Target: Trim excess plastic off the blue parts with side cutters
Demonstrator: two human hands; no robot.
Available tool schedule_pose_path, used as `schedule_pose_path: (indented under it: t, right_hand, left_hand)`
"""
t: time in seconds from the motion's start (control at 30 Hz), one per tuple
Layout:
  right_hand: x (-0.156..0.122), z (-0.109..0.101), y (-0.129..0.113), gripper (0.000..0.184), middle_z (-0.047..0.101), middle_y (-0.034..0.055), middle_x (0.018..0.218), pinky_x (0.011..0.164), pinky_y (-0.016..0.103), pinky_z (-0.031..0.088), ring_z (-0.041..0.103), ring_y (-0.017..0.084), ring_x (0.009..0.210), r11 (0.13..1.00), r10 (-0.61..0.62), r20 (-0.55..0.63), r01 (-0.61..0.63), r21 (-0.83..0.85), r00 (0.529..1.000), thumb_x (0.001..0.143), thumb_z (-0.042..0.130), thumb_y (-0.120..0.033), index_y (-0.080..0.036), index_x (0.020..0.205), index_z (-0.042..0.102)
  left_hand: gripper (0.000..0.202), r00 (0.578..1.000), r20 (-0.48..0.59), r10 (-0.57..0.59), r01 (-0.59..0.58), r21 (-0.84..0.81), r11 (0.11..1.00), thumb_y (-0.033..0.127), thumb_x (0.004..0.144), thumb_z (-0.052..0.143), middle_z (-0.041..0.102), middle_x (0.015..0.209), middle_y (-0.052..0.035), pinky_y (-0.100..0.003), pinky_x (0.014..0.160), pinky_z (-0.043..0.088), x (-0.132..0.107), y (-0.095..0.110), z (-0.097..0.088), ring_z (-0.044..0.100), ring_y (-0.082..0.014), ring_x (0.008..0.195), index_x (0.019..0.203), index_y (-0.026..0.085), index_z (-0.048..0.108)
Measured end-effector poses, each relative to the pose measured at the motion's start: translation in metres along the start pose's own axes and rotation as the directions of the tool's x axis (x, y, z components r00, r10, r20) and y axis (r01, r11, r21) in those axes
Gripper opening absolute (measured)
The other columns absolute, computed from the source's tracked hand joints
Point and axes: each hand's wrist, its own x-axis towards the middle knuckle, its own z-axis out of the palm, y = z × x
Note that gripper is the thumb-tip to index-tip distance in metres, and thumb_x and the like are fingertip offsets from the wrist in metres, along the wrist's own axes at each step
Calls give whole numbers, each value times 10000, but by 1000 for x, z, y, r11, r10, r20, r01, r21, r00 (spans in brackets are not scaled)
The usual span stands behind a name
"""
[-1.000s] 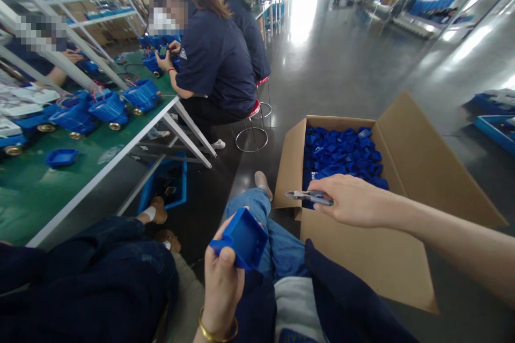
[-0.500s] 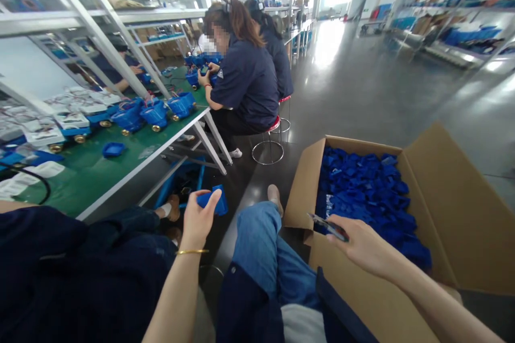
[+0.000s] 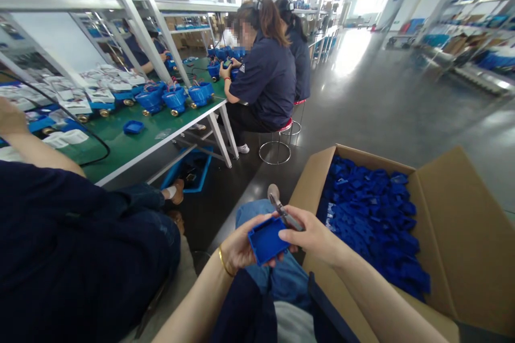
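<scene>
— What does the left hand (image 3: 241, 246) have?

— A small blue plastic square tray-like cover (image 3: 266, 239), held over the lap in blue jeans. Its grip is wrapped around the cover's left side and underside.

— And the right hand (image 3: 311, 236)?

— Its grip holds a small pair of metal snips (image 3: 284, 213), the blades pointing up and left, just above the cover's rim. Its thumb lies on the cover's right edge, so both hands meet at that one piece.

— What is beside them?

— An open brown cardboard box (image 3: 462, 236) stands on the floor to the right, filled with many more blue plastic covers (image 3: 374, 209).

— And to the left?

— A long green-topped counter (image 3: 132, 144) carries blue water meters with brass fittings (image 3: 175, 99) and one loose shallow blue dish-like part (image 3: 133, 127). A person in a dark navy shirt (image 3: 265, 80) sits on a stool at the counter, hands on a blue meter. Another person's navy sleeve (image 3: 60, 236) fills the near left.
</scene>
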Motion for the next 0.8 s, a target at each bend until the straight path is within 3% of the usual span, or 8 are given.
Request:
schedule_pose_path:
  t: [0.1, 0.2, 0.27, 0.33, 0.43, 0.5, 0.6, 0.8]
  right_hand:
    - [-1, 4, 6, 419, 625, -28, 706, 468, 254, 407, 585, 146, 500, 996, 29, -80, -22, 89, 996, 711, 672, -365, -180, 1077, 589]
    - [-3, 2, 11, 373, 584, -41, 712, 467, 248, 393, 529, 118, 501, 990, 22, -241, 12, 140, 970, 700, 653, -334, -181, 1036, 604]
    - [-5, 0, 13, 358, 562, -51, 711, 472, 249, 394, 491, 105, 498, 988, 15, -336, 39, 152, 942, 703, 673, -335, -185, 1023, 615]
    - [-7, 0, 15, 363, 557, -55, 697, 482, 254, 402, 481, 106, 494, 986, 17, -384, 49, 161, 923, 705, 707, -331, -184, 1029, 634]
    - [-11, 7, 17, 394, 595, -30, 729, 501, 258, 417, 503, 120, 537, 979, 30, -384, 49, 195, 923, 700, 772, -351, -180, 1038, 666]
    - [-14, 13, 18, 431, 615, -7, 772, 511, 254, 419, 519, 131, 585, 971, 36, -369, 55, 235, 929, 708, 802, -426, -183, 1041, 675]
    - [-19, 21, 17, 507, 590, -1, 752, 515, 257, 426, 523, 147, 615, 949, 56, -352, 59, 309, 934, 716, 790, -581, -192, 1018, 667]
    - [-25, 28, 12, 531, 532, -24, 703, 524, 265, 436, 500, 141, 596, 922, 100, -336, 40, 386, 937, 666, 828, -609, -202, 953, 644]
  left_hand:
    - [557, 998, -41, 39, -38, 28, 999, 550, 907, 568, 749, 789, -187, -204, 415, 498, 4, -5, -4, 733, -219, 587, 1060, 27, 685]
    - [569, 952, -190, 239, -228, 78, 971, 598, 923, 551, 750, 930, -151, -219, 513, 539, 3, -16, -4, 723, -178, 649, 1185, 97, 622]
    - [603, 855, -291, 429, -408, 134, 903, 662, 871, 607, 692, 1216, -116, -228, 680, 573, -1, -25, 1, 720, -165, 874, 1261, 204, 565]
    - [741, 719, -310, 622, -553, 287, 783, 647, 736, 771, 535, 1469, -91, -263, 870, 554, -6, -35, 9, 626, -215, 1184, 1326, 271, 523]
    - [855, 572, -216, 792, -560, 602, 569, 472, 611, 920, 540, 1457, -128, -382, 1010, 501, -11, -42, 24, 537, -326, 1312, 1346, 247, 545]
    - [694, 556, -211, 804, -507, 680, 529, 418, 633, 911, 663, 1258, -109, -398, 970, 518, -13, -41, 31, 627, -322, 1168, 1229, 226, 613]
    - [549, 568, -230, 790, -517, 646, 561, 410, 622, 908, 713, 1040, -51, -345, 852, 553, -15, -38, 36, 678, -274, 979, 1069, 217, 654]
    - [537, 644, -237, 727, -543, 527, 653, 381, 638, 900, 713, 1059, -26, -288, 785, 554, -20, -44, 38, 686, -227, 930, 1075, 237, 622]
